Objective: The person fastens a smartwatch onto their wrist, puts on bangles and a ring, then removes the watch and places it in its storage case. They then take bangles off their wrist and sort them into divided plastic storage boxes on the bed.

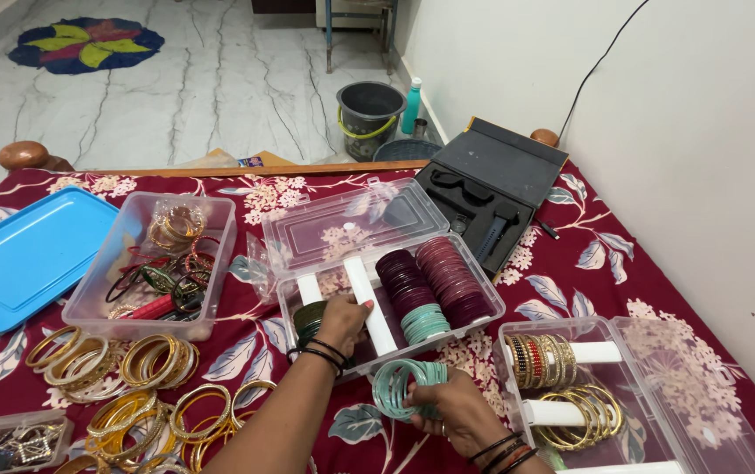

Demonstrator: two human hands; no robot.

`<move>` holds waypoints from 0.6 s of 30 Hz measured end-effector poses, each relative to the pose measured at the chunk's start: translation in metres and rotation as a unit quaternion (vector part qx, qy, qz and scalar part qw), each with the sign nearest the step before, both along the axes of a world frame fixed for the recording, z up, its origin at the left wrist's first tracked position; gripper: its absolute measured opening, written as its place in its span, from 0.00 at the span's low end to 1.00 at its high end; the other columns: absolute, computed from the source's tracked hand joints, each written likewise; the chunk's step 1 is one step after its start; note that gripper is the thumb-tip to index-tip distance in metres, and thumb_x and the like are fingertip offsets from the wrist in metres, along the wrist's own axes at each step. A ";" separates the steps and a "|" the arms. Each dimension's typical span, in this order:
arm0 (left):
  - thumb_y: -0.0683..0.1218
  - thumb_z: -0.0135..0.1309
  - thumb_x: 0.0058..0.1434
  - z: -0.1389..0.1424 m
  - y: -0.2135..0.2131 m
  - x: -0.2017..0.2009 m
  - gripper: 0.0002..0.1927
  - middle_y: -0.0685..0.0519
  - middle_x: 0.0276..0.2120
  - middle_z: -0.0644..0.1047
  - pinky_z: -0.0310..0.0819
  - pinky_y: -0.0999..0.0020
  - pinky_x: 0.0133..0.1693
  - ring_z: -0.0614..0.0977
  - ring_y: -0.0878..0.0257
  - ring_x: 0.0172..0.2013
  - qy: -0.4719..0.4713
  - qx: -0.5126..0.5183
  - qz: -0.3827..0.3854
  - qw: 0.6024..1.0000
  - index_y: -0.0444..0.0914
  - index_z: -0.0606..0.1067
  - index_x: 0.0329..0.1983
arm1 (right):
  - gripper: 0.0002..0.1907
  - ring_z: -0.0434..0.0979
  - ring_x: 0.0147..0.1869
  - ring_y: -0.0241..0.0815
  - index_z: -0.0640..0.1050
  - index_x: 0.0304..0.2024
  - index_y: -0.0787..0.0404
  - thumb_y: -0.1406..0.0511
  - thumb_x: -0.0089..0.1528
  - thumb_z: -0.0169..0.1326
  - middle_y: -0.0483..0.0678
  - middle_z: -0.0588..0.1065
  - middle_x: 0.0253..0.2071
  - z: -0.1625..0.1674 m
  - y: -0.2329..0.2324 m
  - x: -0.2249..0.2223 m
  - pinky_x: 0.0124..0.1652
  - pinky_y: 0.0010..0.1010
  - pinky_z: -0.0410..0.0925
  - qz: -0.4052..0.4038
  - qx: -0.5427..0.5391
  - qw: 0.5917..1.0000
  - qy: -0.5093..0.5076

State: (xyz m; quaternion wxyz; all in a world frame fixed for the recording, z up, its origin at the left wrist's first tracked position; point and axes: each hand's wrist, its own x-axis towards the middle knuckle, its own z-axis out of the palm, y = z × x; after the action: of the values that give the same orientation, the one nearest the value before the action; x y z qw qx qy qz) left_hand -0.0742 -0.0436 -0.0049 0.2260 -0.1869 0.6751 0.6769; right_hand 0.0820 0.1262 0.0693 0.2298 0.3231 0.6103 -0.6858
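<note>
My left hand (342, 318) rests inside a clear plastic bangle box (483, 309), fingers closed around the white roll (371, 307) beside a small stack of dark green bangles (309, 318). My right hand (452, 405) grips a bunch of teal bangles (397, 383) just in front of that box. In the box, dark purple bangles (402, 277), maroon bangles (452, 279) and more teal bangles (424, 321) sit on rolls. The box's clear lid (342, 224) lies open behind it.
A second clear box (658, 412) at right holds gold and red bangles on white rolls. A clear tub (101, 290) of mixed bangles, a blue lid (22, 254) and loose gold bangles (127, 386) lie left. A black case (492, 180) sits by the white wall.
</note>
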 end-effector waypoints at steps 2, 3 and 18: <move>0.45 0.54 0.67 -0.007 0.004 -0.005 0.13 0.48 0.36 0.81 0.77 0.60 0.32 0.81 0.58 0.31 -0.019 0.034 0.021 0.999 0.31 0.78 0.47 | 0.11 0.78 0.23 0.44 0.73 0.42 0.75 0.78 0.56 0.55 0.60 0.79 0.30 0.000 0.002 -0.001 0.22 0.29 0.71 0.001 -0.003 1.000 0.000; 0.45 0.55 0.67 -0.010 0.004 -0.006 0.13 0.47 0.36 0.81 0.78 0.60 0.32 0.82 0.57 0.31 -0.024 0.041 0.018 0.999 0.30 0.77 0.47 | 0.11 0.78 0.24 0.43 0.73 0.42 0.75 0.78 0.57 0.55 0.60 0.79 0.31 -0.001 0.003 -0.001 0.23 0.29 0.71 0.002 -0.003 1.000 0.001; 0.44 0.56 0.66 -0.037 0.007 -0.010 0.12 0.48 0.28 0.79 0.74 0.59 0.27 0.78 0.58 0.25 -0.010 0.057 0.035 0.998 0.27 0.78 0.39 | 0.10 0.77 0.24 0.43 0.74 0.42 0.76 0.77 0.57 0.56 0.59 0.78 0.32 -0.001 0.003 -0.003 0.23 0.28 0.71 0.010 -0.009 0.999 0.032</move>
State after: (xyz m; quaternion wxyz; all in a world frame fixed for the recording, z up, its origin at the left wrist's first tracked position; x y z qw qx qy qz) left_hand -0.0847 -0.0369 -0.0417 0.2187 -0.2042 0.6265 0.7197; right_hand 0.0795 0.1296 0.0686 0.2196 0.2933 0.6144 -0.6988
